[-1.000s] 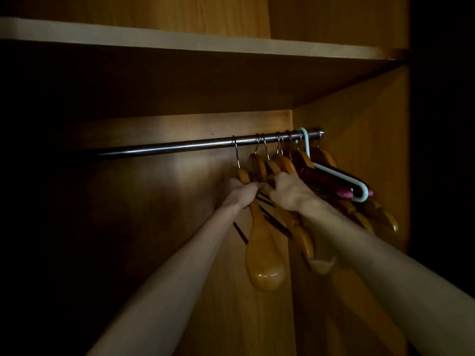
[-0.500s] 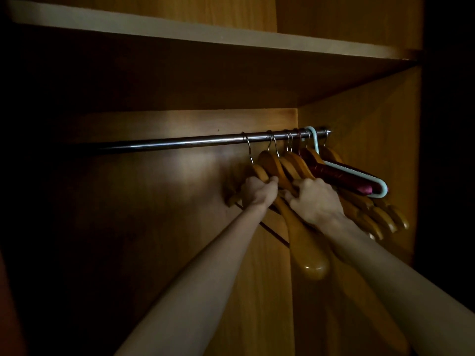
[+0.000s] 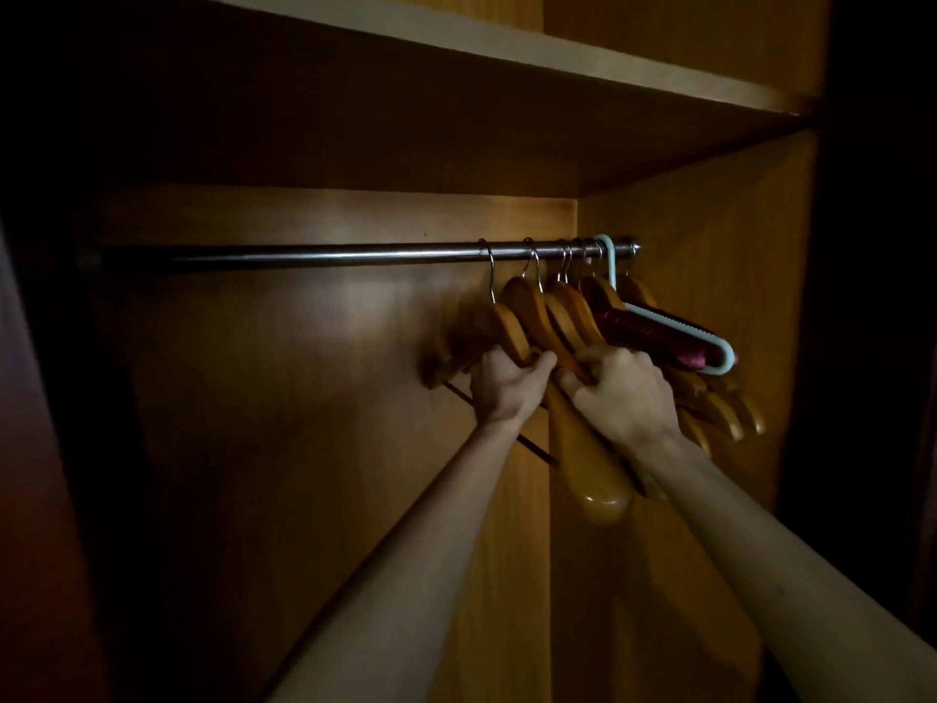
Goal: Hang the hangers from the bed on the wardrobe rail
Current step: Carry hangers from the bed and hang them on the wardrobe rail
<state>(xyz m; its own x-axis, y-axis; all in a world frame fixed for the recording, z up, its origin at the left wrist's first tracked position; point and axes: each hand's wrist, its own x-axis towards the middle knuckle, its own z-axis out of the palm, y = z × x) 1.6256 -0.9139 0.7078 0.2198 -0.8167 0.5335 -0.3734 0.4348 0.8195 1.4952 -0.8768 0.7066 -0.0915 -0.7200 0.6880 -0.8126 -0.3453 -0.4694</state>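
Dim warm light, glare on the rail [image 3: 314, 254], black edges, slight wide-angle bending

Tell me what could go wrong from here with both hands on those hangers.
1. The left hand grips the leftmost wooden hanger, which hangs tilted on its hook; a tug could lift it off the rail.
2. The right hand grips hangers packed tightly against the side wall, so their hooks may tangle.
3. The dim light makes hook seating hard to check.
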